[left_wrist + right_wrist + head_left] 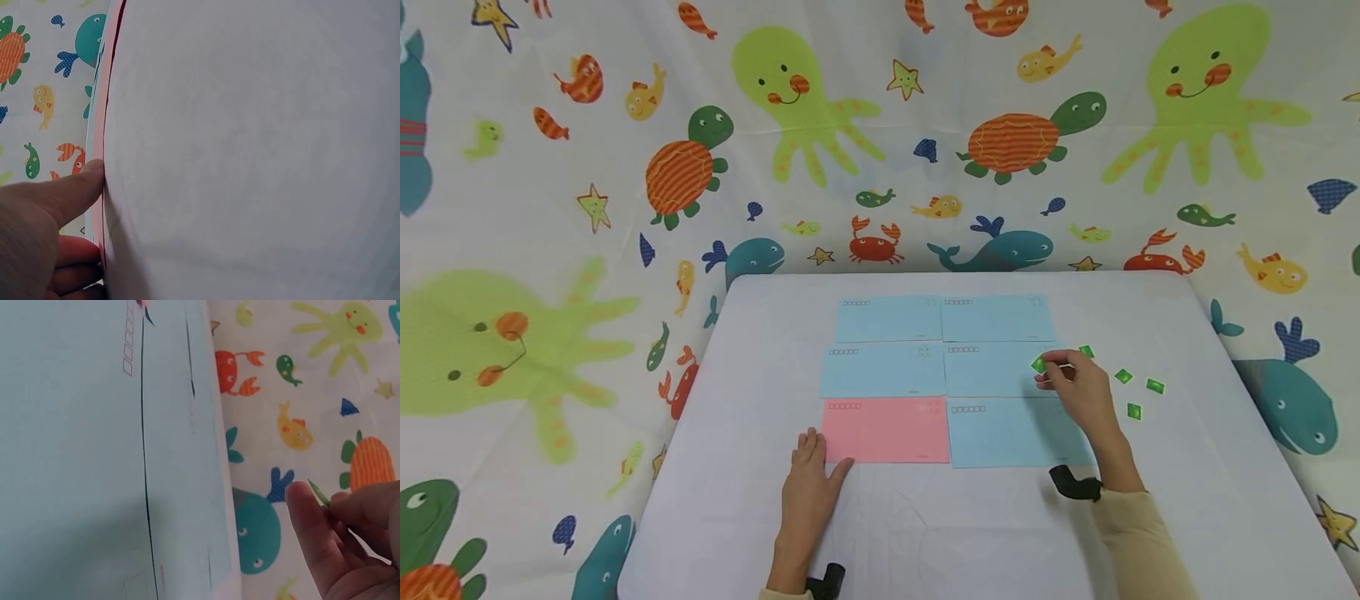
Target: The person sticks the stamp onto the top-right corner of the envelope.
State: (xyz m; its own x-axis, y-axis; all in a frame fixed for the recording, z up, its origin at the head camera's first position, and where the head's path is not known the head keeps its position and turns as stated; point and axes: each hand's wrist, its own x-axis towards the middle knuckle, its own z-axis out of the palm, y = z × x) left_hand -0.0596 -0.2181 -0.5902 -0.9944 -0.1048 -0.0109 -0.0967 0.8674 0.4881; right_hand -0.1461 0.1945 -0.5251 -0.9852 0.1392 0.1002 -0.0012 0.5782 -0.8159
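My right hand (1081,396) pinches a small green stamp (1038,365) between thumb and fingers, over the right end of the middle-right blue envelope (988,373). In the right wrist view the stamp (319,492) shows edge-on at the fingertips. My left hand (808,487) rests with straight fingers at the lower left corner of the pink envelope (886,433). Its thumb touches that envelope's near edge, and the left wrist view shows the thumb (84,181) there. Both envelopes lie flat, with small printed boxes at their upper corners.
Other blue envelopes, such as the near right one (1015,433) and the far left one (887,321), complete two columns on the white table (925,533). Several loose green stamps (1155,386) lie to the right. A sea-animal curtain (880,142) hangs behind.
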